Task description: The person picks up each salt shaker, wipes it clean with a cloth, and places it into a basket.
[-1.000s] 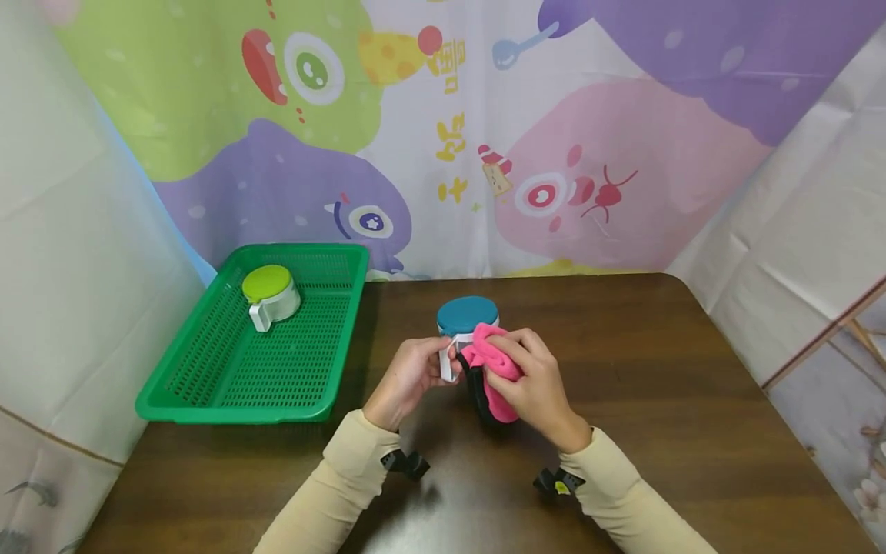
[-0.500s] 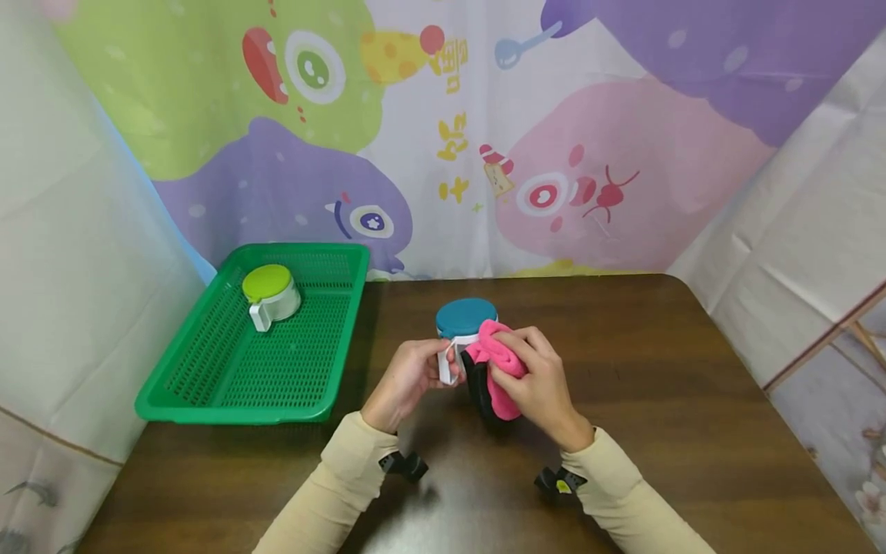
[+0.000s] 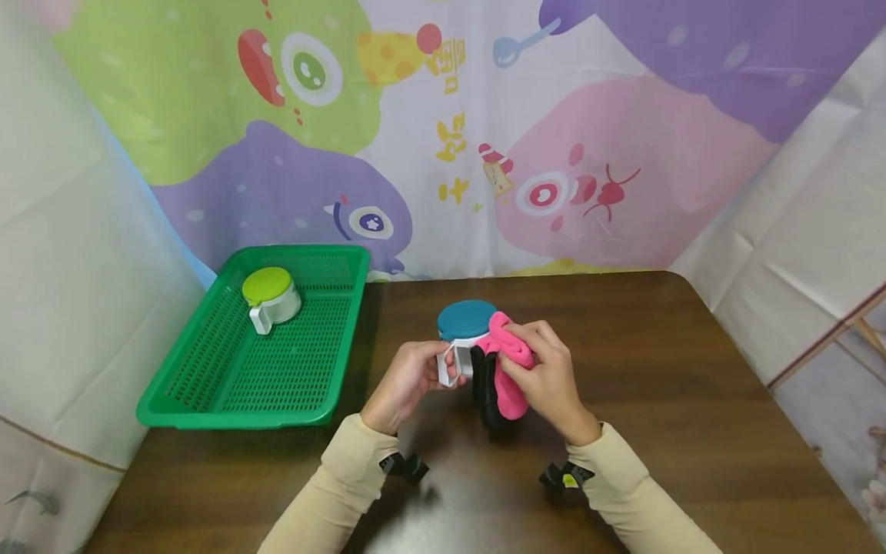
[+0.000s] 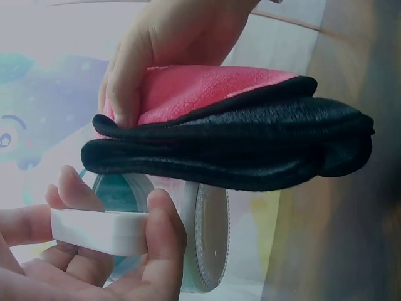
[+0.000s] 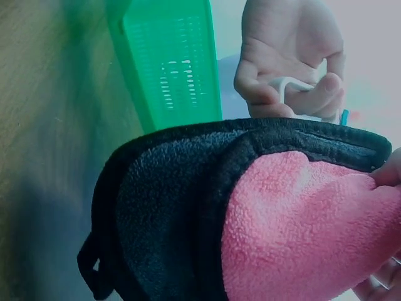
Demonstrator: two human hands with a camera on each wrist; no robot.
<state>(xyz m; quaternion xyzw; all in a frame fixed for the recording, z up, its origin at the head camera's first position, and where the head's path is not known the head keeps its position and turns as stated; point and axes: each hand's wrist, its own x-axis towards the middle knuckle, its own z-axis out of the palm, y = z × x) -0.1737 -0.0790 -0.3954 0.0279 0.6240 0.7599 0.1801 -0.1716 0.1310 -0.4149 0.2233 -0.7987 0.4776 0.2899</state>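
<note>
Head view: Held at centre, lid upward: blue-lidded jar [image 3: 466, 320]. Grasped by its white handle [image 3: 444, 371] in the left grip [image 3: 408, 377], fingers and thumb curled closed, presumably to steady the body while leaving its sides accessible. Pinched between thumb and fingers of the right grip [image 3: 547, 378], no slack apparent: pink-and-black cloth [image 3: 508, 396], folded, lower folds hanging beside the handle. Set in the green basket [image 3: 235, 421] at left: lime-lidded jar [image 3: 271, 296], upright toward the far end, apparently for containment apart from the handling.

Left wrist view: Visible beyond the handle: clear base [image 4: 214, 237] of the blue-lidded jar, raised off the tabletop [image 4: 338, 188], likely for freer access. Contact between jar and cloth: hidden by black folds, not verifiable.

Right wrist view: Spread across the foreground: pink pile, black edging, small loop [image 5: 101, 290]. Folded probably for thickness and firmer purchase. Right grip only partly seen here.
</note>
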